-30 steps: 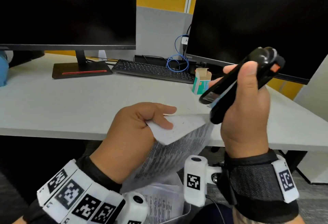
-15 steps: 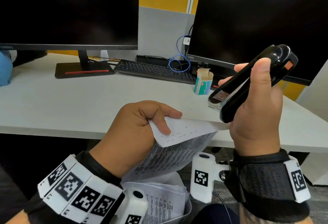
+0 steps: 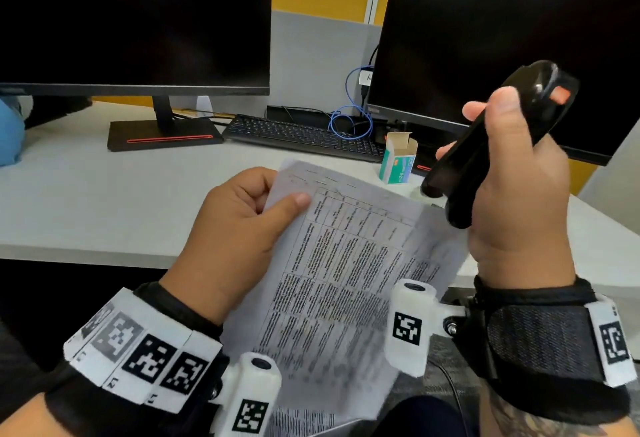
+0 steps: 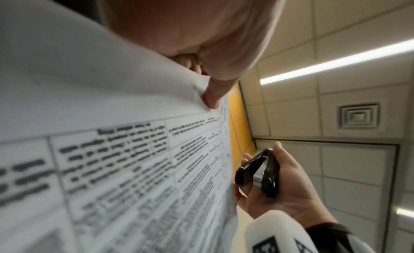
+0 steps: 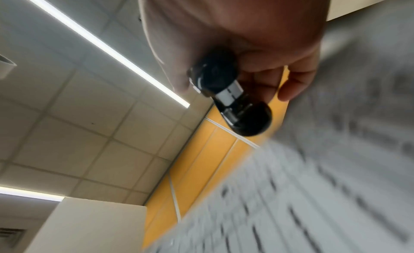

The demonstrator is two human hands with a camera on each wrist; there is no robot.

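Observation:
My left hand pinches the top left corner of a stack of printed papers between thumb and fingers, holding the sheets tilted up over the desk edge. The left wrist view shows the thumb pressing the papers near their top edge. My right hand grips a black stapler with an orange tab, held in the air to the right of the papers, its mouth pointing down and left. In the right wrist view the stapler shows its metal magazine, with the blurred papers beside it.
A white desk carries two dark monitors, a black keyboard, a blue cable and a small open staple box. More printed sheets lie in my lap.
The left hand has lifted and unfolded the papers so the printed side faces up. The right hand with the stapler has drifted slightly right and up.

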